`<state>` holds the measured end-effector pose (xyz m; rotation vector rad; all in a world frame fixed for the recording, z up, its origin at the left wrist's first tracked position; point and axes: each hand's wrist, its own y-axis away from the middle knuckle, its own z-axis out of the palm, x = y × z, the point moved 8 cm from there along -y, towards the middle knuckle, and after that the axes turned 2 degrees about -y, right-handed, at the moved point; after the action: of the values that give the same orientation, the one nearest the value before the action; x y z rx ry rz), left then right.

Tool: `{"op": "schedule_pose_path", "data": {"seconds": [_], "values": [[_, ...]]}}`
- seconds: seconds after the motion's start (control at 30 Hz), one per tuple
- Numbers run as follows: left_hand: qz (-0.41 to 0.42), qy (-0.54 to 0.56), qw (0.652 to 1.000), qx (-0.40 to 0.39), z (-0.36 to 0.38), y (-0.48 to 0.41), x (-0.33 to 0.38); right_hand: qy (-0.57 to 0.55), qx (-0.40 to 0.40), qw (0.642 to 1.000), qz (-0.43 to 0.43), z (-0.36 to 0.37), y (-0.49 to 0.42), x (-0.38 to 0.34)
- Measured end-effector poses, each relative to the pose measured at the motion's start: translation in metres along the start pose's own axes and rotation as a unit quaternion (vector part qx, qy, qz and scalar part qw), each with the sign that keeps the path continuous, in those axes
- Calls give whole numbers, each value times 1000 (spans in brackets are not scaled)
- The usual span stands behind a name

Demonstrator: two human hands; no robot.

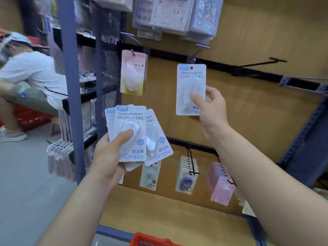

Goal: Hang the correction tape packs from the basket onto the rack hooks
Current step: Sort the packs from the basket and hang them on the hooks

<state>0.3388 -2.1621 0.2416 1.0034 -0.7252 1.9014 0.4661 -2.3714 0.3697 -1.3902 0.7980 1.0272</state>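
At the bottom edge, nearest, a corner of the red basket (pixel 150 239) shows. Above it the left hand (pixel 110 153) grips a fan of white packs (pixel 134 135), thumb pressed on the front blister. Further out, the right hand (pixel 211 105) pinches one pack (pixel 190 86) by its lower corner, upright, its hole below the hook (pixel 197 52) and not yet on it. To hang it well, I judge the pack should rise and square up until the hole meets the hook's tip, then slide back along the wire. Holding low lets the top wobble, so a steady wrist matters. Beyond, a pink pack (pixel 133 71) hangs on a second hook (pixel 132 51) against the board (pixel 248 112).
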Motion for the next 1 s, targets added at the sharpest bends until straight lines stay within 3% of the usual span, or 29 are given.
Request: {"op": "schedule_pose_path", "data": {"seconds": [0.13,0.63,0.8,0.9,1.0], "values": [[8,-2,1000,3,-7,-3,7,-5,39,999,-18,4,-23,-10],[1,-27,1000,-1,-11,-7,1,-4,37,999,-26,4,-45,-8],[-13,-18,1000,-12,-5,-7,-6,41,64,996,46,5,-55,16],[-16,-16,1000,-20,-2,-7,-10,166,80,980,75,-1,-37,31],[-18,-30,999,-16,-1,-7,-14,156,-32,982,100,13,7,59]]}}
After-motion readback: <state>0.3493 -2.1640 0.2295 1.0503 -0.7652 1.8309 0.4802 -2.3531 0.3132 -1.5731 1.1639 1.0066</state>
